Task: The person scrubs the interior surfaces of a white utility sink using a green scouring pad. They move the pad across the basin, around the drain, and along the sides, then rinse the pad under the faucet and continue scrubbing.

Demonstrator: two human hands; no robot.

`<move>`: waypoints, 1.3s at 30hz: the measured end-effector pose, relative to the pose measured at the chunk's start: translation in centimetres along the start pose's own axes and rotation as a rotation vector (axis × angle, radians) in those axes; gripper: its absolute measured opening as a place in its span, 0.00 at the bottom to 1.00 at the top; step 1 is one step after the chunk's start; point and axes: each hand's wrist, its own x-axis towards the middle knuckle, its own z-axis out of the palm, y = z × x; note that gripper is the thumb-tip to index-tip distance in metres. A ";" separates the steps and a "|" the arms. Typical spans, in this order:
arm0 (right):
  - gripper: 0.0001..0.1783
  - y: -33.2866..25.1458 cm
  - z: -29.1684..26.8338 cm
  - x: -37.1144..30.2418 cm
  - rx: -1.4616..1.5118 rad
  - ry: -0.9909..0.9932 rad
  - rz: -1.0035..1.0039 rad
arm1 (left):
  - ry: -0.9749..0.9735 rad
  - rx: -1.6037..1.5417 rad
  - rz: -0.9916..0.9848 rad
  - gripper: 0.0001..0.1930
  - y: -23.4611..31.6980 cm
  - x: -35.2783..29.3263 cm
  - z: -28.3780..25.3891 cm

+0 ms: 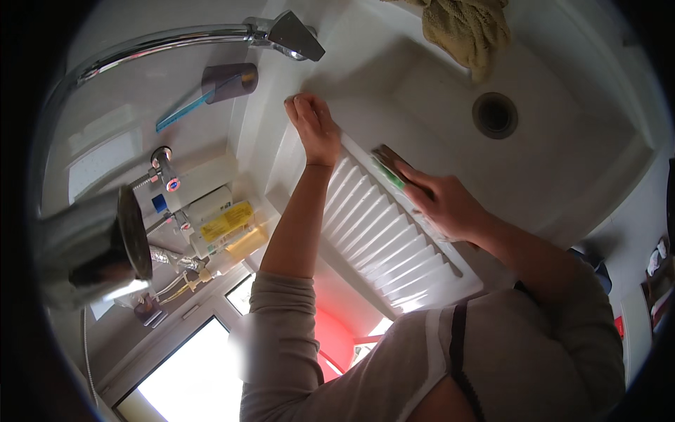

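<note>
My right hand [450,205] grips a green-and-brown scrubbing sponge [389,167] on the white ribbed draining board [380,243]; my left hand [314,128] lies flat, released, at its far edge. On wet ribs, I judge either could slip towards the white sink basin [562,162].

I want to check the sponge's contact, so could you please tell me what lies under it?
Under the green sponge, held by the right hand, is the white slatted panel. The left hand steadies its top edge. The slats directly beneath the sponge and hand are covered.

1 view only | head-worn fisheye camera looking steeply down from above the person's shoulders | close over a white sink [562,141] and ribbed drainboard [380,239] | edges curve, dark rim | forearms enter from below
</note>
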 end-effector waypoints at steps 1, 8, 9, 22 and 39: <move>0.23 1.7 0.5 1.7 -0.027 0.112 -0.073 | 0.011 -0.008 0.004 0.05 -0.1 0.2 0.4; 0.26 8.4 -1.6 -0.4 -0.012 0.212 0.029 | 0.003 0.016 0.022 0.04 0.0 0.2 -0.1; 0.26 6.9 -1.1 -2.0 0.030 0.155 0.003 | -0.011 0.055 0.058 0.04 -2.0 -0.7 0.0; 0.25 17.4 -4.9 7.5 -0.382 0.154 0.031 | -0.016 0.024 0.038 0.04 -1.2 -0.4 0.1; 0.28 13.7 -4.7 14.5 -0.329 0.126 -0.043 | -0.003 -0.003 -0.033 0.04 0.6 0.5 -0.1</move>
